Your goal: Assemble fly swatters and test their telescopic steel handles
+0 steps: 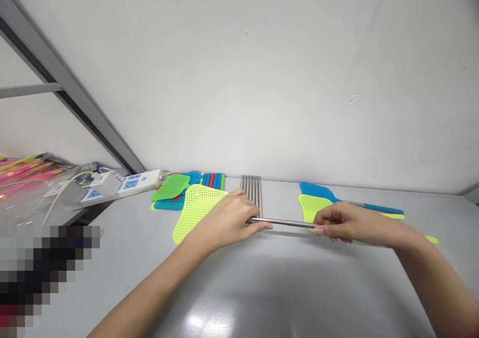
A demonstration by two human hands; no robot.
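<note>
Both hands are on a fly swatter with a yellow-green mesh head point(198, 211) and a thin metal telescopic rod point(286, 222). My left hand point(235, 216) is closed around the rod close to the head, its thumb lying along the metal. Farther along, my right hand point(335, 223) pinches the rod between thumb and fingers. Past my right wrist a yellow-green tip point(432, 240) shows; whether it belongs to the held swatter I cannot tell. Behind my hands, several bare metal rods point(251, 191) lie side by side on the grey table point(284, 288).
At the right lie a blue swatter point(318, 191) and a yellow-green swatter head point(312, 206). Green point(172, 187) and blue heads are piled at the left beside coloured handles point(213, 180). A white power strip point(140, 181) with plugs borders them. Plastic-wrapped items point(30, 178) sit far left.
</note>
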